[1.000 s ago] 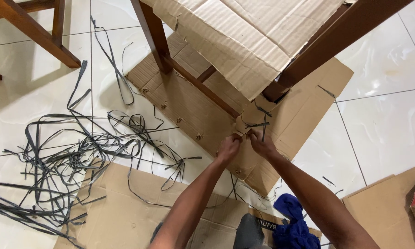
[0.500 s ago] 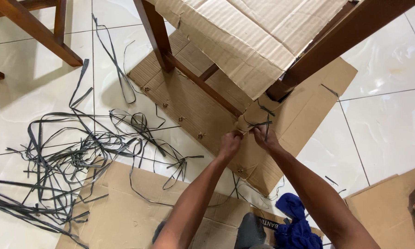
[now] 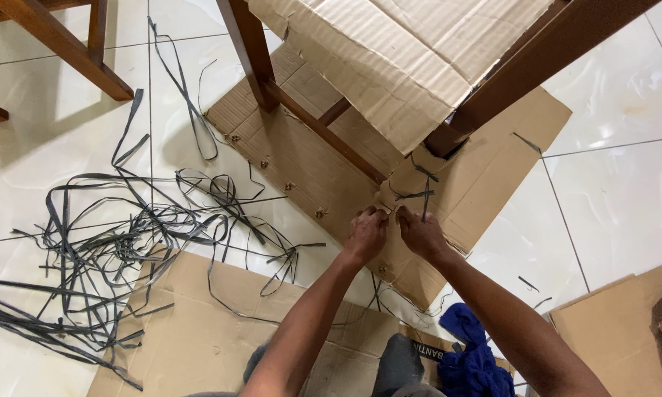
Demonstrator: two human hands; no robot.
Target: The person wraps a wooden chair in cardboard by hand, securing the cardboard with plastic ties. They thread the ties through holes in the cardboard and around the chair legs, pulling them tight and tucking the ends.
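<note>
White floor tiles (image 3: pixel 617 213) carry everything here, with flat cardboard sheets (image 3: pixel 199 338) laid nearest the viewer and a blue cloth (image 3: pixel 472 362) bunched just right of them. Beyond that, the left hand (image 3: pixel 365 234) and right hand (image 3: pixel 418 234) meet, fingers pinched shut on a thin dark strap (image 3: pixel 419 195) where it crosses a cardboard wrapping (image 3: pixel 412 184) on a wooden rail (image 3: pixel 324 132). A big tangle of loose black straps (image 3: pixel 110 242) lies to the left, so much strapping seems already off; the strap at the rail's corner is still on, and a large corrugated sheet (image 3: pixel 397 59) still covers the far part of the furniture. Against half a second ago, both hands have drawn closer together and slightly nearer the viewer, while the strap pile and the cardboard lie unchanged.
</note>
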